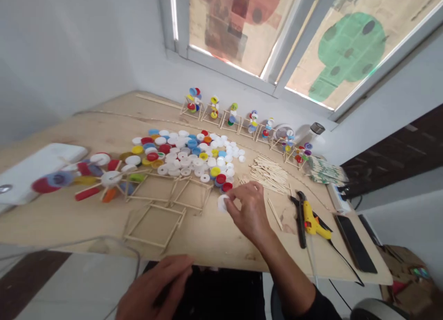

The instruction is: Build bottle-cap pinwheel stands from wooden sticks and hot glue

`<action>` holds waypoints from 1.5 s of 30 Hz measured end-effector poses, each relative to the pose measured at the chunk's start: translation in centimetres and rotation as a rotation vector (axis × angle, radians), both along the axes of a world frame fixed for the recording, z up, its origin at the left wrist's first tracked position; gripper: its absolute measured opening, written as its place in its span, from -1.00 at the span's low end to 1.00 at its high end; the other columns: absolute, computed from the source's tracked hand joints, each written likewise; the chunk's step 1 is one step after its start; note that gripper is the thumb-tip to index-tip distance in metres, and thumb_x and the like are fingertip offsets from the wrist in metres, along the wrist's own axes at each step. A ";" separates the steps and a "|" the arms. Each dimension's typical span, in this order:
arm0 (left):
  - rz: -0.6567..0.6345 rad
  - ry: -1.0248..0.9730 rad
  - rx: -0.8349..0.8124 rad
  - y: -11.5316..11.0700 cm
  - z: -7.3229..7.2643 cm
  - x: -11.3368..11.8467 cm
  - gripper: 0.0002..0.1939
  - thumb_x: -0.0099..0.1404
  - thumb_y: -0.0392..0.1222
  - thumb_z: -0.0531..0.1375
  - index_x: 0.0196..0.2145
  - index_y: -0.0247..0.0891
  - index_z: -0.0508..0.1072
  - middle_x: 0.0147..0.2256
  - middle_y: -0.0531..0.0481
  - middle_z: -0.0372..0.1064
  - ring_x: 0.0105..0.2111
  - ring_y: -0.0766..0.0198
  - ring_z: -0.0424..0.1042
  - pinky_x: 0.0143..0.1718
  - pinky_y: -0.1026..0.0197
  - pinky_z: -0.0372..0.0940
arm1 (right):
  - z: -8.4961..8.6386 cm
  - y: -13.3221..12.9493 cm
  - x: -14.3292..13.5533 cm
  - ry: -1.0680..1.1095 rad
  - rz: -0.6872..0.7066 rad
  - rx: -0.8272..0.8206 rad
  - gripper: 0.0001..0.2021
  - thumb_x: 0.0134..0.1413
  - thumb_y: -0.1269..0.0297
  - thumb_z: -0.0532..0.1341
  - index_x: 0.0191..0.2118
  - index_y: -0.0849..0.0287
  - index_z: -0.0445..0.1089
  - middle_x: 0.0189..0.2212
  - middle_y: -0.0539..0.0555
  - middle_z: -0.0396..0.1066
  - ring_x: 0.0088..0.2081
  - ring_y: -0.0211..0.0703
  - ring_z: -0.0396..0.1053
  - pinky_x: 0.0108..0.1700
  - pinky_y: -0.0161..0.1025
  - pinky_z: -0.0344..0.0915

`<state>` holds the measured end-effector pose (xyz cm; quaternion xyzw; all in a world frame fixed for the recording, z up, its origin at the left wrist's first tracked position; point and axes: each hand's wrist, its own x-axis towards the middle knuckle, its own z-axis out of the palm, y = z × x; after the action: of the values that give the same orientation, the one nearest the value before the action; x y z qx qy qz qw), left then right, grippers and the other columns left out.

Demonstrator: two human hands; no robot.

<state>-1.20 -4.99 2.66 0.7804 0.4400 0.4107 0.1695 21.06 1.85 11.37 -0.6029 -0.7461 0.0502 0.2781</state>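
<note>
My right hand (251,214) pinches a white bottle cap (222,203) between thumb and fingertips, just above the wooden tabletop (207,239). Beyond it spreads a heap of bottle caps (178,156), mostly white, with red, blue and yellow ones among them. My left hand (157,287) holds nothing, low at the table's front edge, with its fingers stretched out. Between the hands and the heap lie square stick frames (154,244). To their left is a wheel of sticks and coloured caps (110,178). A pile of loose wooden sticks (268,173) lies past my right hand.
Several small cap-and-stick wheels (232,119) stand in a row along the wall. On the right are a yellow glue gun (313,223), black-handled pliers (301,223), a phone (355,244) and a power strip (338,198). A white box-like object (38,170) lies at left.
</note>
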 end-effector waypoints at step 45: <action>-0.035 0.316 0.221 4.7 -2.4 8.2 -0.65 0.35 -0.25 -0.03 0.04 -0.29 0.35 -0.16 -0.14 0.51 -0.15 0.06 0.43 -0.17 0.07 0.21 | -8.7 -7.2 1.3 0.044 -0.221 -0.058 -0.73 0.12 0.29 0.25 -0.03 0.10 0.38 -0.07 0.11 0.38 0.00 -0.02 0.24 0.08 -0.04 0.07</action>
<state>7.02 -0.26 0.28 0.8565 0.3998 0.3259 0.0184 22.40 -5.38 2.71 -0.6882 -0.6668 0.0543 0.2807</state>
